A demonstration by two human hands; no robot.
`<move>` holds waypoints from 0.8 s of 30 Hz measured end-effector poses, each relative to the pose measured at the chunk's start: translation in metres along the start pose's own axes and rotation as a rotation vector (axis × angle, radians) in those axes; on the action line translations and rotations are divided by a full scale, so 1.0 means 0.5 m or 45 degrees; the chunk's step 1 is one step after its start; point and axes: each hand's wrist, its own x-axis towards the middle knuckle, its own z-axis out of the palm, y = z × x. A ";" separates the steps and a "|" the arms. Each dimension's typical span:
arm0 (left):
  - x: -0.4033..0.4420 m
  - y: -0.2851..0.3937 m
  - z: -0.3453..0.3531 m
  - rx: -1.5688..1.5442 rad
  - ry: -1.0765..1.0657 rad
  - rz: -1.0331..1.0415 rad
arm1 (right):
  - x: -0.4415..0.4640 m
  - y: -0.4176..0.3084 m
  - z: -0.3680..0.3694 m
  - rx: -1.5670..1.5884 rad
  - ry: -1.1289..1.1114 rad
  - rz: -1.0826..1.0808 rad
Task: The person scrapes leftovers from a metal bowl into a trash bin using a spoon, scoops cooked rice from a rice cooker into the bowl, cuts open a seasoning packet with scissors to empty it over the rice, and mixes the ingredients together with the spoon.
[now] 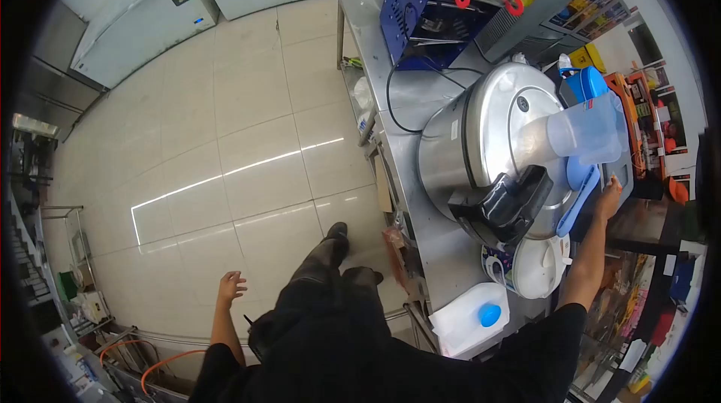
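My left hand [232,287] hangs over the floor at my side, fingers loosely bent and apart, with nothing in it. Stretched across the steel table, my right hand [611,197] is at the edge of a grey tray-like piece [620,155]. Its fingers look curled, and what they hold, if anything, is hidden. Just left of it is a blue long-handled utensil [577,204]. A translucent measuring jug [593,131] lies on the lid of a large steel pot [443,149], with a black handle-like part [507,204] at the near side.
A white tub [529,268] and a white sheet [458,320] with a blue cap [490,315] are near me on the steel table [443,253]. A blue machine [420,20] stands farther back. White chest freezers [150,24] line the far side; tiled floor [255,155] lies left.
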 end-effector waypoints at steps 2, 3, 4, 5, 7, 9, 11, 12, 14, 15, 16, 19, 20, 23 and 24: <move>0.005 -0.037 -0.007 0.102 -0.080 -0.141 | 0.015 0.009 -0.034 0.081 -0.075 0.000; 0.012 -0.046 -0.013 0.229 -0.103 -0.184 | 0.017 0.003 -0.042 0.129 -0.111 0.011; 0.022 -0.044 -0.008 0.292 -0.139 -0.199 | 0.021 -0.014 -0.061 0.109 -0.110 0.111; 0.031 -0.036 -0.019 0.378 -0.168 -0.214 | 0.030 -0.057 -0.105 0.085 -0.123 0.230; 0.102 -0.031 -0.050 0.281 -0.279 -0.094 | 0.019 -0.041 -0.130 -0.028 0.006 0.416; 0.129 0.070 -0.017 0.346 -0.268 0.224 | -0.019 -0.137 -0.268 0.381 0.180 0.660; 0.090 0.207 0.064 0.697 -0.350 0.749 | -0.101 -0.184 -0.390 0.563 0.441 0.629; 0.044 0.286 0.122 0.741 -0.491 0.862 | -0.142 -0.225 -0.476 0.742 0.387 0.623; -0.117 0.443 0.280 0.818 -0.796 0.959 | -0.245 -0.291 -0.605 0.777 0.418 0.428; -0.194 0.506 0.349 0.985 -1.007 1.088 | -0.296 -0.341 -0.681 0.851 0.336 0.389; -0.263 0.549 0.411 1.006 -1.248 1.000 | -0.350 -0.392 -0.740 1.048 0.220 0.445; -0.475 0.582 0.574 0.817 -1.353 1.564 | -0.547 -0.518 -0.783 1.405 -0.369 0.374; -0.549 0.568 0.620 0.558 -1.375 1.710 | -0.611 -0.556 -0.784 1.398 -0.593 0.240; -0.616 0.524 0.697 0.953 -1.511 1.775 | -0.733 -0.653 -0.770 1.629 -0.762 0.521; -0.619 0.517 0.708 1.157 -1.549 1.734 | -0.757 -0.661 -0.775 1.657 -0.640 0.612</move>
